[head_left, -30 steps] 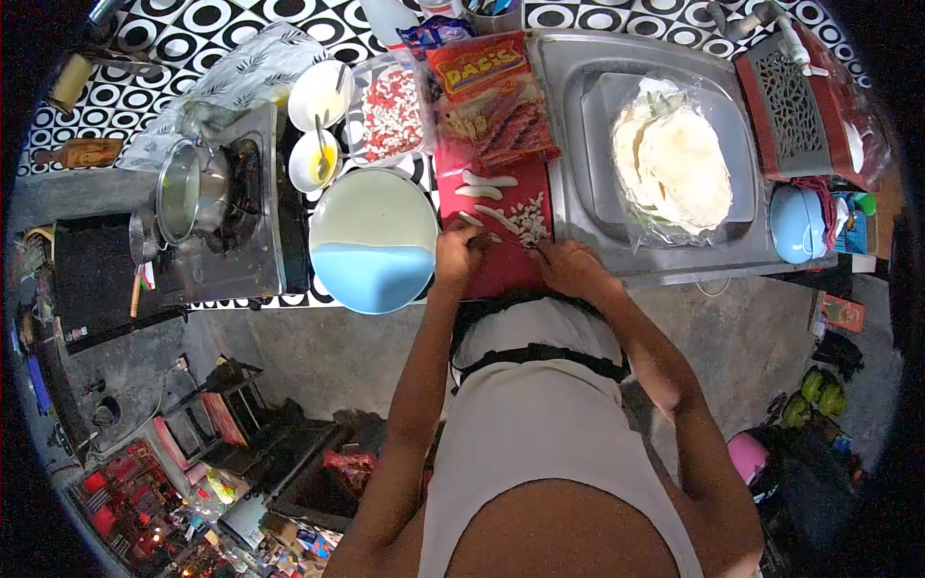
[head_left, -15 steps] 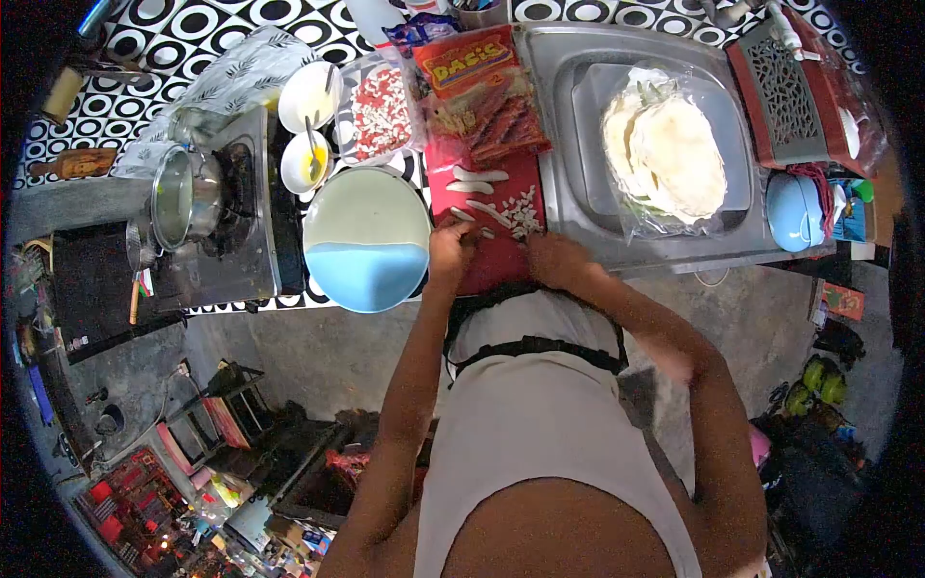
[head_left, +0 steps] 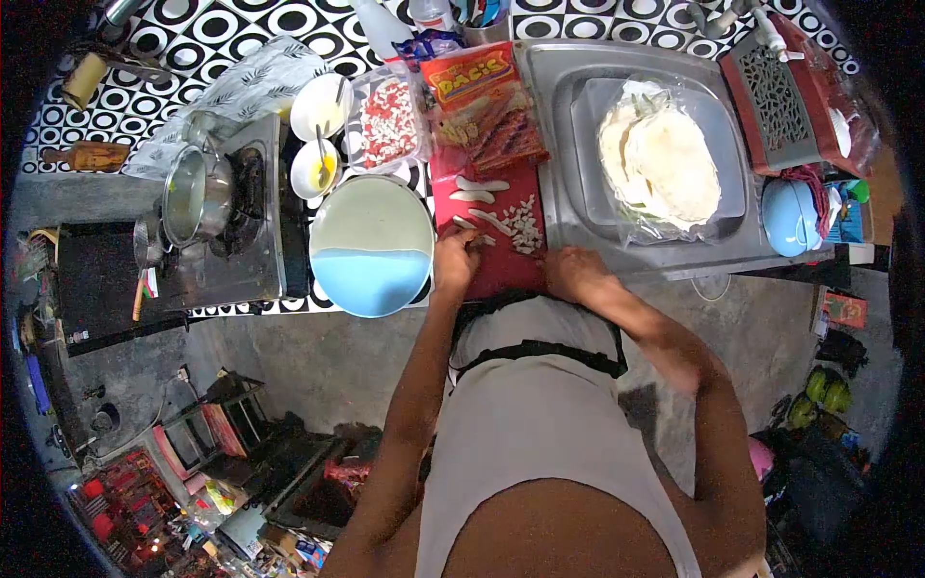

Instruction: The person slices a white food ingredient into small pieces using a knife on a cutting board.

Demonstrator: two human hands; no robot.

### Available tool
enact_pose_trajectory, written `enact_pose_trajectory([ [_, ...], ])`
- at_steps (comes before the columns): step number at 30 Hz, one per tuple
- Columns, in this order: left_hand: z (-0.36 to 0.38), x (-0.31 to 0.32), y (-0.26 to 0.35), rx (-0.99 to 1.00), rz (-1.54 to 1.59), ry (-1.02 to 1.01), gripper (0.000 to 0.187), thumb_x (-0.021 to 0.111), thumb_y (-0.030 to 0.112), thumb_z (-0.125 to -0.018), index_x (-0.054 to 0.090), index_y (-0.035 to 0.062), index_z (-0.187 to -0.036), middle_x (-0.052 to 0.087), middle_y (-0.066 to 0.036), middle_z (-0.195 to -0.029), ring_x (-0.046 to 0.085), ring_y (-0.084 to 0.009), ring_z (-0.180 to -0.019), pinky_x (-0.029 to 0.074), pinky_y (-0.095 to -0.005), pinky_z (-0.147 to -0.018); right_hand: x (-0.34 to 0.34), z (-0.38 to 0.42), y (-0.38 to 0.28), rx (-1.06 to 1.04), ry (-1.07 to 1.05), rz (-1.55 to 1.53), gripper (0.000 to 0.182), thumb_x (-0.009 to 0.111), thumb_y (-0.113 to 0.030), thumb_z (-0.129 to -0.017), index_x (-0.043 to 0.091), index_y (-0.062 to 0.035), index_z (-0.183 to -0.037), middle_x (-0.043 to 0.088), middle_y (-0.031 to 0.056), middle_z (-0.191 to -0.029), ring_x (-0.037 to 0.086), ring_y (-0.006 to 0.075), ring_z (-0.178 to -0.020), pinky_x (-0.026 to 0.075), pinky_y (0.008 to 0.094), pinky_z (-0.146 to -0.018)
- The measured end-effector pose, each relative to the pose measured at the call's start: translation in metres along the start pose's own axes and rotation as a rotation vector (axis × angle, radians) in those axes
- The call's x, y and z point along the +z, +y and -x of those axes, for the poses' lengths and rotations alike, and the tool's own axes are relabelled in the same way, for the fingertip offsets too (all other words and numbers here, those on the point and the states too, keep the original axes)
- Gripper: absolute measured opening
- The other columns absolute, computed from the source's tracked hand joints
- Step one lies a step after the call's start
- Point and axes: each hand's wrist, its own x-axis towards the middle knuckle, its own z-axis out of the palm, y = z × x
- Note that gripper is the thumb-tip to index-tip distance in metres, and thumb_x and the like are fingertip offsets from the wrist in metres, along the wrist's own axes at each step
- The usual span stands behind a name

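Observation:
A red cutting board lies in front of me. On it are several pale, finger-like food strips and, to their right, a heap of small white diced pieces. My left hand is closed at the board's left side, its fingertips pinching a pale strip. At the right edge my right hand is curled into a fist, just beside the diced heap. Whatever it grips, if anything, is hidden. Above the board lies a red and yellow food packet.
To the left stand a blue-and-cream bowl, a tub of red and white diced food, two small bowls with spoons, and a pot on the stove. The steel sink on the right holds bagged flatbreads.
My right hand has shifted slightly to the right, away from the diced heap. My left hand stays at the strips. The whole view has shifted a little.

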Motion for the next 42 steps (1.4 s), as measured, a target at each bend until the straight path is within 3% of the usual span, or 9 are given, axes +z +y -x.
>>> enact_pose_trajectory([
  [4,0.002,-0.008,0.007,0.089,0.073,0.029,0.026,0.061,0.006,-0.072,0.066,0.0102,-0.097,0.062,-0.017,-0.085,0.061,-0.0314,-0.078,0.048,-0.0379,-0.070,0.013,-0.006,0.004,0.029,0.071,0.062,0.037,0.040,-0.031,-0.089,0.056,-0.0038,-0.108,0.062,0.0224,-0.097,0.061,0.0375,-0.092,0.048,0.0460,-0.079],
  [10,0.002,-0.015,0.009,-0.115,0.088,0.047,0.030,0.060,0.002,-0.073,0.065,0.0093,-0.101,0.064,-0.017,-0.090,0.061,-0.0312,-0.084,0.048,-0.0357,-0.077,0.025,-0.018,-0.008,0.065,0.150,-0.041,0.034,0.042,-0.031,-0.088,0.057,-0.0020,-0.099,0.061,0.0273,-0.090,0.061,0.0401,-0.085,0.048,0.0492,-0.075],
  [13,-0.004,-0.015,0.005,0.070,-0.001,0.110,0.029,0.059,0.002,-0.072,0.066,0.0095,-0.099,0.061,-0.017,-0.083,0.059,-0.0316,-0.078,0.048,-0.0389,-0.070,0.033,-0.029,-0.005,-0.162,0.215,0.118,0.032,0.043,-0.028,-0.087,0.058,-0.0001,-0.093,0.060,0.0290,-0.084,0.062,0.0404,-0.079,0.048,0.0505,-0.071],
  [16,-0.010,-0.009,-0.003,0.132,-0.014,0.134,0.026,0.059,0.001,-0.071,0.068,0.0088,-0.094,0.061,-0.018,-0.083,0.059,-0.0330,-0.077,0.048,-0.0395,-0.070,0.033,-0.032,-0.008,-0.166,0.332,-0.044,0.030,0.044,-0.025,-0.086,0.059,0.0013,-0.087,0.061,0.0275,-0.081,0.063,0.0407,-0.073,0.050,0.0493,-0.066],
  [25,-0.015,-0.010,-0.008,-0.022,0.070,0.029,0.024,0.059,-0.001,-0.068,0.068,0.0074,-0.088,0.061,-0.017,-0.080,0.059,-0.0329,-0.076,0.047,-0.0393,-0.069,0.033,-0.037,-0.017,-0.072,0.367,-0.171,0.033,0.043,-0.028,-0.089,0.057,0.0022,-0.091,0.062,0.0243,-0.080,0.063,0.0389,-0.079,0.049,0.0475,-0.071],
  [28,-0.016,-0.008,-0.011,-0.018,0.046,0.017,0.026,0.058,-0.004,-0.066,0.068,0.0072,-0.087,0.062,-0.015,-0.079,0.059,-0.0319,-0.078,0.047,-0.0380,-0.071,0.050,-0.046,-0.021,0.031,0.388,-0.010,0.030,0.043,-0.025,-0.089,0.055,0.0021,-0.093,0.063,0.0233,-0.081,0.063,0.0386,-0.078,0.049,0.0483,-0.071],
  [31,-0.015,-0.011,-0.005,0.041,0.065,0.072,0.026,0.059,-0.004,-0.065,0.068,0.0072,-0.087,0.062,-0.014,-0.082,0.059,-0.0311,-0.080,0.048,-0.0368,-0.073,0.056,-0.046,-0.018,-0.133,0.475,-0.082,0.027,0.044,-0.022,-0.088,0.055,0.0017,-0.092,0.063,0.0221,-0.081,0.063,0.0380,-0.078,0.050,0.0485,-0.068],
  [37,-0.015,-0.010,-0.003,-0.025,0.084,0.066,0.029,0.058,-0.004,-0.063,0.068,0.0075,-0.088,0.062,-0.015,-0.084,0.059,-0.0324,-0.081,0.047,-0.0377,-0.074,0.043,-0.049,-0.020,0.015,0.347,-0.170,0.027,0.047,-0.022,-0.085,0.055,0.0015,-0.095,0.064,0.0206,-0.083,0.064,0.0382,-0.078,0.052,0.0474,-0.064],
  [42,-0.013,-0.014,0.006,-0.039,0.051,0.089,0.028,0.059,-0.004,-0.063,0.067,0.0059,-0.088,0.062,-0.017,-0.082,0.059,-0.0331,-0.080,0.047,-0.0387,-0.072,0.025,-0.047,-0.013,-0.033,0.160,-0.142,0.032,0.046,-0.028,-0.086,0.057,0.0022,-0.091,0.061,0.0278,-0.090,0.062,0.0392,-0.083,0.051,0.0489,-0.066],
])
